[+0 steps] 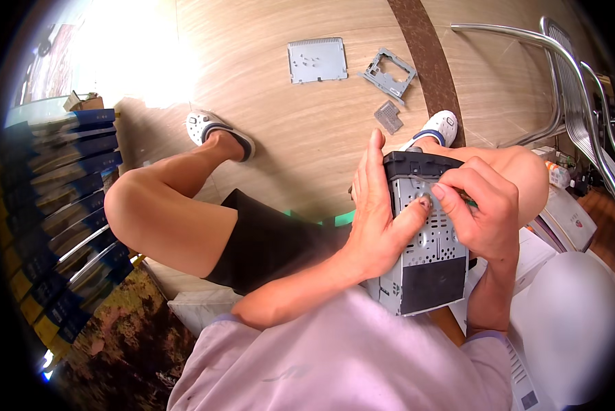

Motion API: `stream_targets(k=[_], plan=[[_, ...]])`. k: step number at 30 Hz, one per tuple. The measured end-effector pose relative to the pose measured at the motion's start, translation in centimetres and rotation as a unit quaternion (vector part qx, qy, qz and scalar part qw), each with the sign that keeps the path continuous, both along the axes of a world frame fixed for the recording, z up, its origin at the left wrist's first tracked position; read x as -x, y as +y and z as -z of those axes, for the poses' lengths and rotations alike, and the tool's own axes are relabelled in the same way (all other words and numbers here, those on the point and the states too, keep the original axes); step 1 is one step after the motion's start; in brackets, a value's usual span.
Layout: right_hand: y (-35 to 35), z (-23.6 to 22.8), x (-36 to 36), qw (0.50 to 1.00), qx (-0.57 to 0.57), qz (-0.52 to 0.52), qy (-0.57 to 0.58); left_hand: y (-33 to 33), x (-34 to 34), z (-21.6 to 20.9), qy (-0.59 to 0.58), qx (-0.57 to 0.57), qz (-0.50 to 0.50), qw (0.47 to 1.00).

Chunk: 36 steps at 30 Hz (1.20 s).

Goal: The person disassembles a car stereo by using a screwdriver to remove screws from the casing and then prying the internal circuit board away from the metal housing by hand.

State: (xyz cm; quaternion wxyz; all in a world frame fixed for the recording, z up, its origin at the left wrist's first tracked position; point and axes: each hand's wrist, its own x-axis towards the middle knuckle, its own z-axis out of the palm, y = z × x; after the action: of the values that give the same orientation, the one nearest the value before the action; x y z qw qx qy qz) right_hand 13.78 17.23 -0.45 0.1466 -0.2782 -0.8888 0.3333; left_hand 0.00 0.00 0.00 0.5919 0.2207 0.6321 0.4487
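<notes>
A car stereo [436,236] with a perforated silver metal case rests upright-facing over my lap. Its black front panel [420,164] points away from me, and a dark rectangular patch [432,284] covers the near end of the top. My left hand [383,219] grips the case along its left side, thumb laid on the perforated top and fingers stretched forward. Over the right side, close behind the front panel, my right hand [482,209] has thumb and forefinger pinched together at the metal. What lies between those fingertips, if anything, is too small to make out.
On the floor ahead lie a flat metal cover [318,63] with several small screws on it, a metal bracket frame [390,74] and a small perforated plate [388,116]. Stacked blue packages [81,144] stand at left. A metal chair [561,75] and white boxes [561,216] are at right.
</notes>
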Motion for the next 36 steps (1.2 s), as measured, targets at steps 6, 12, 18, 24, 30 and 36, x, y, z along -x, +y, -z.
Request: stream_targets(k=[6, 12, 18, 24, 30, 36], plan=[[-0.5, -0.6, -1.6, 0.997, -0.071, 0.019, 0.019, 4.6, -1.9, 5.7, 0.16, -0.137, -0.009, 0.978], [1.9, -2.5, -3.1, 0.992, -0.122, 0.031, 0.024, 4.9, -2.7, 5.9, 0.168, -0.175, -0.015, 0.97], [1.3, 0.3, -2.0, 0.999, -0.022, 0.032, -0.028, 4.6, -2.8, 5.6, 0.196, -0.186, 0.0, 0.963], [1.8, -0.9, -2.1, 0.999, -0.034, -0.016, -0.024, 3.4, -0.5, 7.2, 0.116, -0.228, -0.005, 0.967], [0.7, 0.2, -3.3, 0.997, -0.081, 0.01, -0.014, 3.2, 0.2, 13.6, -0.221, -0.124, -0.229, 0.94], [0.0, -0.2, -2.9, 0.995, -0.09, 0.032, -0.04, 3.1, 1.8, 12.1, -0.364, 0.004, -0.107, 0.925]])
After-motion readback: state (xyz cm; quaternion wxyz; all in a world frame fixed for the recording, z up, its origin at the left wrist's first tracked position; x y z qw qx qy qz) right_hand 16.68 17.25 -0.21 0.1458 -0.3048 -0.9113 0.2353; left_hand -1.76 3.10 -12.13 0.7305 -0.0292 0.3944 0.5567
